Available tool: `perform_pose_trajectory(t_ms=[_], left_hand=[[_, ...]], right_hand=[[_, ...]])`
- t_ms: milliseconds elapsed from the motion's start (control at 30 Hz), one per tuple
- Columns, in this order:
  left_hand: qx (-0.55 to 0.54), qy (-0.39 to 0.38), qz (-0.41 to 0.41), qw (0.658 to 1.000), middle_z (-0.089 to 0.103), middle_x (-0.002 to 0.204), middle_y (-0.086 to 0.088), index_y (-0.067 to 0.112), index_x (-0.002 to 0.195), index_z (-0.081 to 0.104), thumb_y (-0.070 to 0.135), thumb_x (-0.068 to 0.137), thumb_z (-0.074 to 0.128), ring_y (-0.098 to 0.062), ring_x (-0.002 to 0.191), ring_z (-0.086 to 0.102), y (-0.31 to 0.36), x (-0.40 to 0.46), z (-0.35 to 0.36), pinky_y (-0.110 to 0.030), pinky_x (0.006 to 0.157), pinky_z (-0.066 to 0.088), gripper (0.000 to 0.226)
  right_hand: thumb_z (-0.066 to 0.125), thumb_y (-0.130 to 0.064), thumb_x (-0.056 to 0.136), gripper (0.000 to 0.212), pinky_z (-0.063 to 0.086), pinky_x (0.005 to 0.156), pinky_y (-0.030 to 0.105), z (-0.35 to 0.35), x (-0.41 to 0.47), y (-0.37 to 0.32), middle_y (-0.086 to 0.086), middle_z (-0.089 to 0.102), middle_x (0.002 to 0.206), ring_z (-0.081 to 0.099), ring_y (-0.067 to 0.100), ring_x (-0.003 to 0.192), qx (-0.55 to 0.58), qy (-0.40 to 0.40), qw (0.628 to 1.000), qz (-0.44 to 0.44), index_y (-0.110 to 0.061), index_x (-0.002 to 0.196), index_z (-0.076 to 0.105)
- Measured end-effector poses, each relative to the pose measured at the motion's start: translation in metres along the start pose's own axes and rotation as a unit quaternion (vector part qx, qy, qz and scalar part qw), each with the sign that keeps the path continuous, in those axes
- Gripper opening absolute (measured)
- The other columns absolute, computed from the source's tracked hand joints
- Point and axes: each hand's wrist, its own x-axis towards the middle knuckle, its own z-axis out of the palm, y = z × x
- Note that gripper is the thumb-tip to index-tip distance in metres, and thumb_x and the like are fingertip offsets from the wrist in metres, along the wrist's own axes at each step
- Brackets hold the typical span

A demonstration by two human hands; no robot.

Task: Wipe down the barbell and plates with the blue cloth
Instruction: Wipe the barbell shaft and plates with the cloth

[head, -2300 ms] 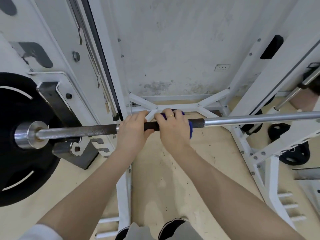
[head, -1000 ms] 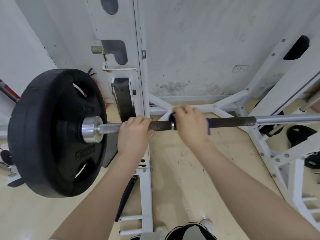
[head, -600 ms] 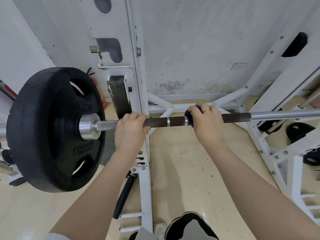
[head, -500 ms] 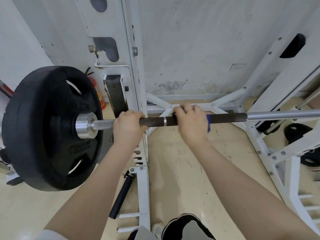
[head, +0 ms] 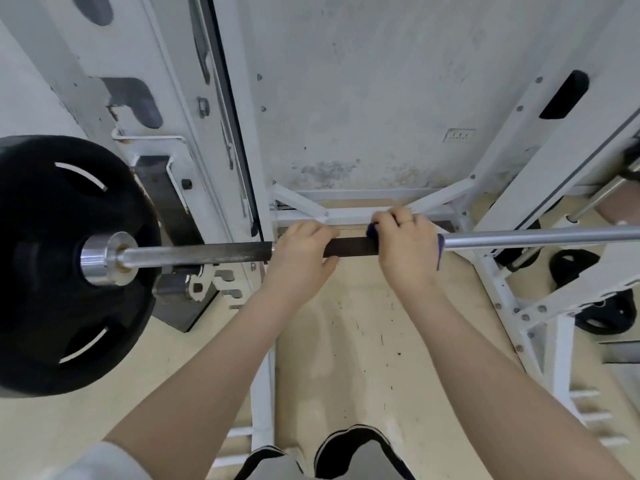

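Note:
A steel barbell (head: 536, 236) runs across the view, resting in a white rack. A black plate (head: 45, 237) hangs on its left sleeve. My left hand (head: 298, 251) grips the dark knurled part of the bar just right of the rack upright. My right hand (head: 408, 247) grips the bar a little further right, with the blue cloth (head: 440, 252) wrapped round the bar under its palm. Only the cloth's edges show beside the hand.
The white rack upright (head: 214, 133) stands behind the bar at left, with its base frame (head: 360, 209) on the tan floor. Spare black plates (head: 602, 306) sit on rack pegs at right. A grey wall is behind.
My right hand with the cloth has slid along the bar, now sitting at the right end of the knurled section. The camera view has swung to the right, pushing the plate toward the left edge.

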Motion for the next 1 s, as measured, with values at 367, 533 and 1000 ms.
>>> perform_pose_trajectory(t_ms=[367, 533, 1000], left_hand=[[0.061, 0.043, -0.054, 0.996, 0.061, 0.101, -0.005, 0.012, 0.111, 0.063, 0.025, 0.079, 0.07, -0.026, 0.095, 0.051, 0.028, 0.006, 0.023, -0.034, 0.072, 0.043, 0.035], [0.084, 0.062, -0.106, 0.989, 0.06, 0.095, -0.009, 0.007, 0.097, 0.063, 0.02, 0.078, 0.07, -0.03, 0.09, 0.05, 0.039, 0.011, 0.031, -0.036, 0.069, 0.041, 0.023], [0.059, 0.081, -0.175, 0.979, 0.057, 0.096, -0.006, 0.009, 0.1, 0.064, 0.016, 0.08, 0.067, -0.028, 0.095, 0.047, 0.049, 0.008, 0.039, -0.033, 0.074, 0.039, 0.021]], right_hand=[[0.046, -0.011, 0.076, 0.022, 0.044, 0.058, 0.037, -0.01, 0.008, 0.109, 0.008, 0.063, 0.084, 0.049, 0.031, 0.065, 0.012, 0.021, 1.0, -0.002, -0.015, 0.081, 0.067], [0.069, -0.011, 0.069, 0.013, 0.034, 0.052, 0.027, -0.005, 0.005, 0.04, 0.001, 0.063, 0.077, 0.051, 0.026, 0.06, 0.024, 0.003, 0.994, -0.108, -0.02, 0.078, 0.066], [0.06, -0.004, 0.064, 0.023, 0.037, 0.051, 0.027, 0.0, 0.005, 0.027, 0.004, 0.064, 0.08, 0.053, 0.025, 0.06, 0.091, 0.055, 0.981, -0.163, -0.016, 0.081, 0.067]])
